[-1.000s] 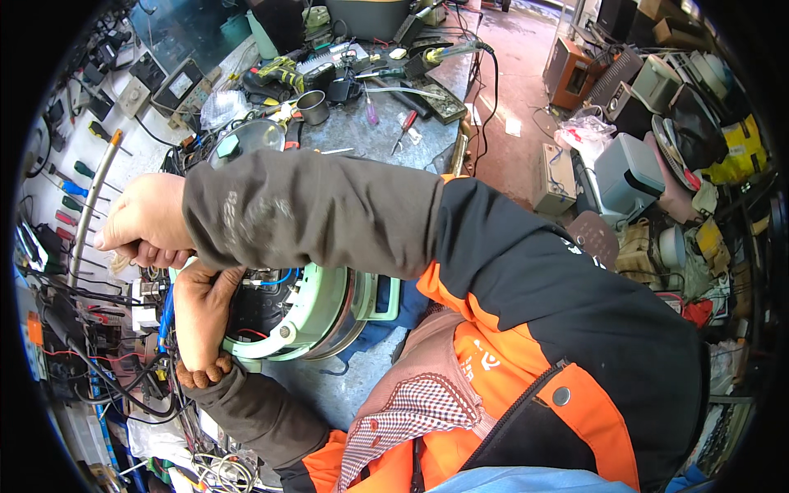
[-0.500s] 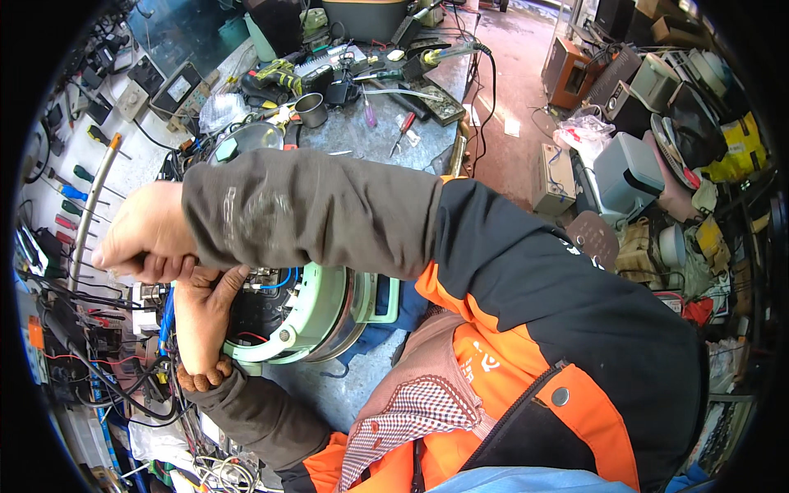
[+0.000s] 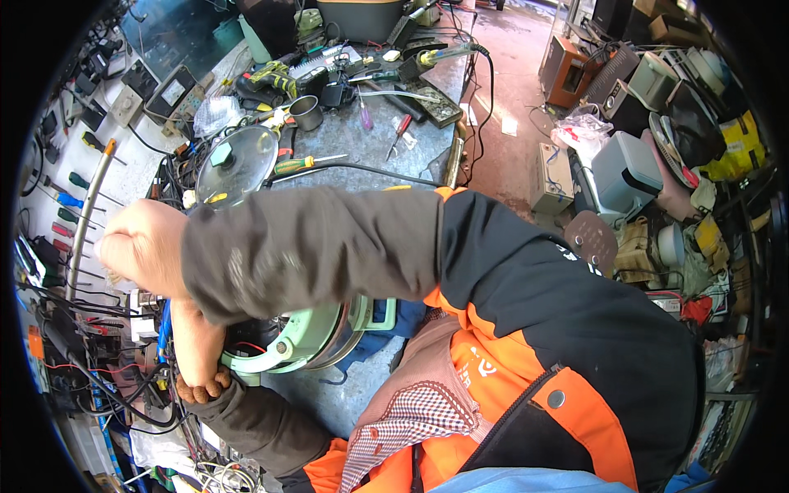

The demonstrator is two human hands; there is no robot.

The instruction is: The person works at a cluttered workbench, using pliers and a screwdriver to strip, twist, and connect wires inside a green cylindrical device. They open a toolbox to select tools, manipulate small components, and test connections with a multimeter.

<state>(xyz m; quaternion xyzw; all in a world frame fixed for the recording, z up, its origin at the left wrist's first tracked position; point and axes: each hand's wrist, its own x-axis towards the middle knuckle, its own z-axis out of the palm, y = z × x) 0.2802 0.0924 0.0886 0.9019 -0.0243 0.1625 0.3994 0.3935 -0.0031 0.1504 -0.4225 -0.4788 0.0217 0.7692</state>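
A mint-green round appliance [image 3: 300,333] lies on the workbench, its wired inner side partly in view. My right arm reaches across it to the far left. My right hand [image 3: 146,246] is closed, knuckles up, beyond the appliance's left side; whatever its fingers hold is hidden. My left hand [image 3: 200,341], with a brown bead bracelet at the wrist, is beside the appliance's left edge. Its fingers are hidden beneath my right hand and sleeve. A blue cloth [image 3: 393,330] lies under the appliance.
Behind my right sleeve are a glass lid [image 3: 246,164], a metal cup [image 3: 306,113], an orange-and-green-handled screwdriver [image 3: 294,165] and a power drill [image 3: 273,80]. A rack bar [image 3: 89,218] with several screwdrivers stands at the left. Cables [image 3: 123,394] tangle at the lower left.
My right hand and forearm have come nearer to me, covering the left fingers and more of the appliance. The glass lid and the orange-and-green screwdriver have come into view behind my sleeve.
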